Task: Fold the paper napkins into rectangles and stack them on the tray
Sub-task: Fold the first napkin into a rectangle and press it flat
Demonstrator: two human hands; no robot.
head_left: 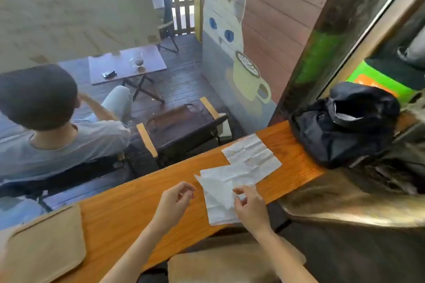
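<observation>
Two white paper napkins lie on the wooden counter [128, 211]. The far napkin [250, 154] is spread flat with crease lines. The near napkin [218, 193] overlaps its front corner and is partly folded. My right hand [249, 207] rests on the near napkin's right side, fingertips pinching its edge. My left hand [178, 200] hovers just left of that napkin, fingers loosely curled with nothing in them. A tan tray [43, 250] sits at the counter's left end, nothing on it.
A black bag [342, 126] sits on the counter's right end. Below the counter's far edge a person [53, 126] sits with their back to me beside a dark folding chair [184, 126]. A beige cushion [230, 264] lies at the bottom.
</observation>
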